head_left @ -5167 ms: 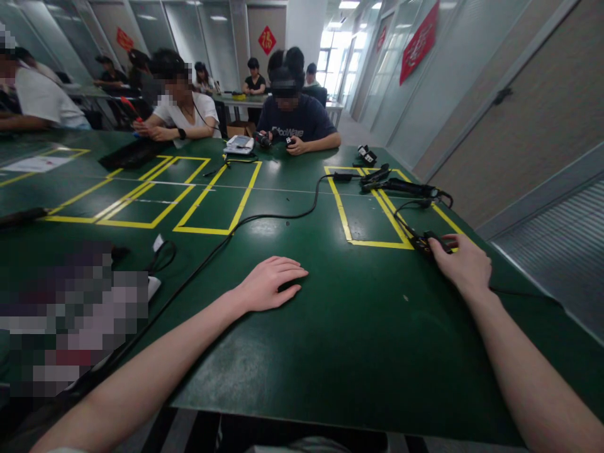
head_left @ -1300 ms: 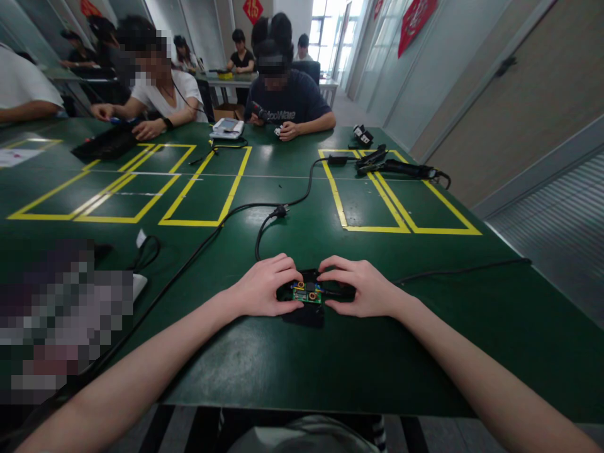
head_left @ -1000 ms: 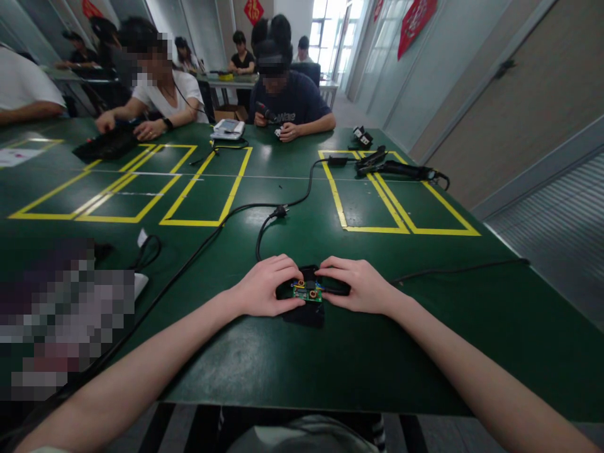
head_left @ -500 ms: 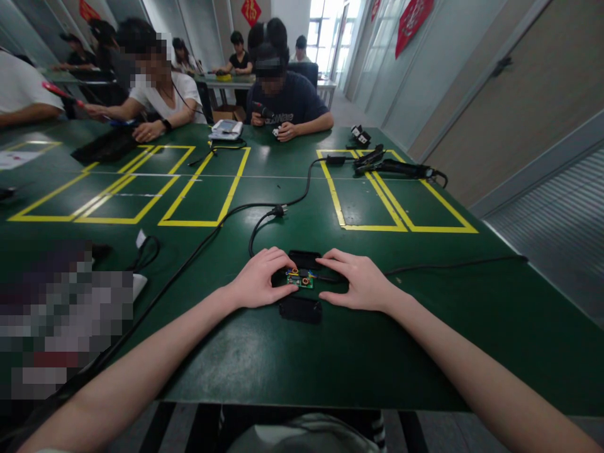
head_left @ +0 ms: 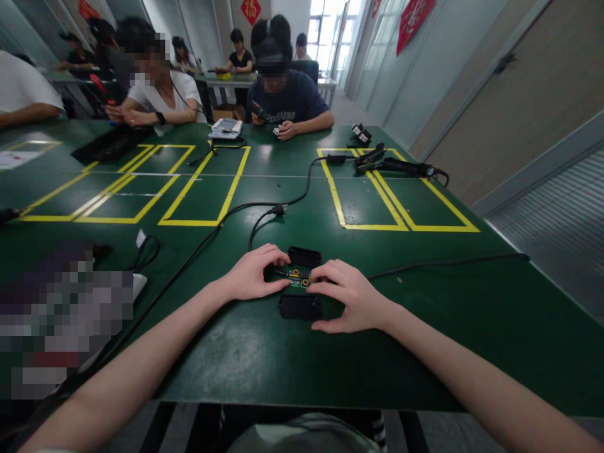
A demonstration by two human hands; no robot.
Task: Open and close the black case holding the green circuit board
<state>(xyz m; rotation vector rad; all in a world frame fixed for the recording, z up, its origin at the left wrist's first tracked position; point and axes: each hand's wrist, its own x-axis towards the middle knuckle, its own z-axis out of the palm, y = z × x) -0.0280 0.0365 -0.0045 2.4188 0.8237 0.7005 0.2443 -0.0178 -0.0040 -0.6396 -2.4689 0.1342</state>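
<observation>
A small green circuit board (head_left: 296, 283) with copper-wound coils lies on the table between my hands, wired to black cable at its left end. My left hand (head_left: 257, 274) is open, its thumb tip close to the board's left edge and its index finger just above the wire. My right hand (head_left: 352, 296) has its fingers spread, two fingertips over the board's right end. Its thumb points at the lower black case half (head_left: 299, 307), seemingly apart from it. The other black case half (head_left: 304, 256) lies beyond the board.
A black cable with a plug (head_left: 279, 210) lies past my left hand, and another cable (head_left: 443, 263) runs off right. Black tools (head_left: 394, 166) rest on the yellow-taped table (head_left: 226, 365). A blurred-out item (head_left: 70, 314) is at left. Co-workers sit opposite.
My right hand has moved left and nearer me, its fingertips now over the board's right end. My left hand has drawn back slightly left, uncovering the wire at the board's left end.
</observation>
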